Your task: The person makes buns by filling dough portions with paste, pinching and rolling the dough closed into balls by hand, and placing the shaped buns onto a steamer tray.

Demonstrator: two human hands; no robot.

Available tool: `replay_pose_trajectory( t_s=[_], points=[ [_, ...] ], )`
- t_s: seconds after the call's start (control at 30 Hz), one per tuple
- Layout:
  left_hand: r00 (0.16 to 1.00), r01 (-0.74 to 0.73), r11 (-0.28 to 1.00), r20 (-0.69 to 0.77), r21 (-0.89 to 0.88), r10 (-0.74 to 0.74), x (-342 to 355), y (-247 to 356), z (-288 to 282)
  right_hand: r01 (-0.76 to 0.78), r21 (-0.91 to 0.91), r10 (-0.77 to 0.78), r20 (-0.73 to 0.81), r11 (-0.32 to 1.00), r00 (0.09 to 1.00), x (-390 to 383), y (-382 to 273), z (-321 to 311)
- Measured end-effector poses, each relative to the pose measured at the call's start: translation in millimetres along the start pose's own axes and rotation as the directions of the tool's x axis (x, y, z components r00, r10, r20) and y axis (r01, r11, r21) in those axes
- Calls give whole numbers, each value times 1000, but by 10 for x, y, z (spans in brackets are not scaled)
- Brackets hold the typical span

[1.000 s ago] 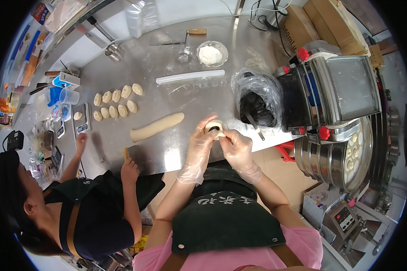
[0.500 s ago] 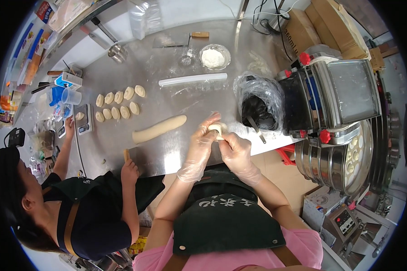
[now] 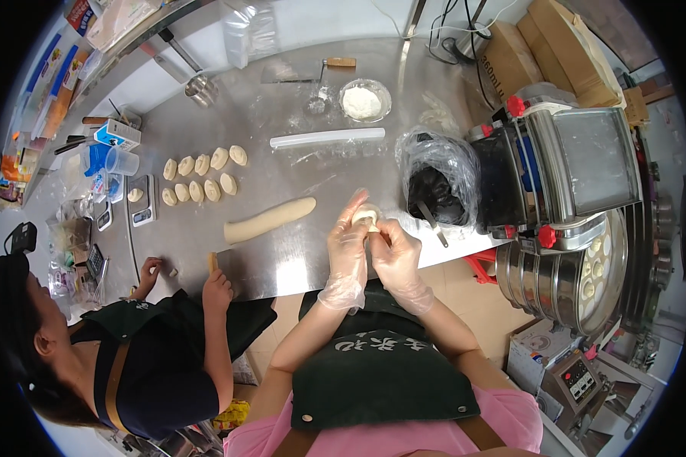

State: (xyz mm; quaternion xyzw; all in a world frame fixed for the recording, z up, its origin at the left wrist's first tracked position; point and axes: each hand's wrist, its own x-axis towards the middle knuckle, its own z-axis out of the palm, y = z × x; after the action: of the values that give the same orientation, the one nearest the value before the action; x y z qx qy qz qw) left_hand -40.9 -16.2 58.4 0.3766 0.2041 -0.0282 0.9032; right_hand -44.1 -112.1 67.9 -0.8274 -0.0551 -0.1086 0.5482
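Observation:
In clear plastic gloves, both my hands meet just over the table's front edge around a small pale dough piece (image 3: 365, 214). My left hand (image 3: 346, 250) cups it between thumb and fingers. My right hand (image 3: 397, 254) pinches its near side; the fingertips partly hide the dough. A long dough roll (image 3: 270, 219) lies to the left of my hands. Beyond it, two rows of cut dough pieces (image 3: 202, 164) rest on the steel table (image 3: 282, 179).
A co-worker at left grips a wooden-handled tool (image 3: 213, 263). Nearby stands a scale (image 3: 141, 202) with one dough piece. Farther back are a white rolling pin (image 3: 328, 138) and a flour bowl (image 3: 362, 101). To the right are a plastic-lined tub (image 3: 438, 186), a dough roller machine (image 3: 594, 156) and steamers (image 3: 541, 282).
My hands stay together, with small shifts of the fingers on the dough piece. The co-worker's left hand has moved from the scale back to the table near a small dough scrap.

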Motion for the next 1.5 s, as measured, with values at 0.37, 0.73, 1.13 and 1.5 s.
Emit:
replay_pose_trajectory(
  t_s=[0.37,0.73,1.13,1.5],
  points=[
    [972,-6,974,231,227,-48,-8,277,-54,63,-35,-57,150,997,987,6,86,-124],
    [989,-25,1000,145,2,25,20,277,95,-384,591,348,180,710,920,53,-146,-134],
    [975,99,981,212,-169,-62,121,-19,6,-48,241,34,60,969,998,125,10,-190],
    [873,455,869,288,-192,-394,265,53,-101,247,119,-260,110,962,959,234,-13,-382]
  ],
)
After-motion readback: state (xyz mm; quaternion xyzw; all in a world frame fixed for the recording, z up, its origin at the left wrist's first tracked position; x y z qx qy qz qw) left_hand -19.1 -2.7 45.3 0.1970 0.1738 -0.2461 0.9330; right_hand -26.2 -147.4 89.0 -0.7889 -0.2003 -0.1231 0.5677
